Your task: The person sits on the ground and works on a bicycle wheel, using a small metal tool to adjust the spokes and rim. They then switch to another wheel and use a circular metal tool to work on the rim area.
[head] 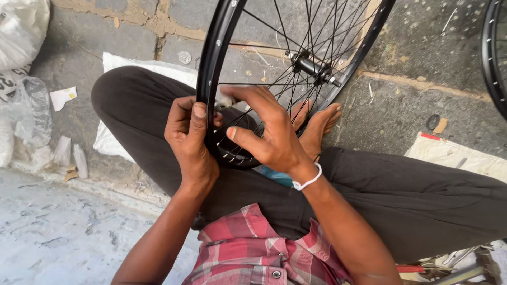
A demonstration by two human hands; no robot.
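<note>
both hands grip the black metal spoked bicycle wheel (211, 63) standing on the lap: left hand (187, 134) closed on its rim at seven o'clock, right hand (266, 132) pinching spokes. it looks light, stiff; best held by the rim.

A single head-worn camera looks steeply down, close over the person's lap, facing the stone floor (412, 100) ahead. The bicycle wheel rim (211, 63) runs off the top edge; no second view shares the scene.
</note>
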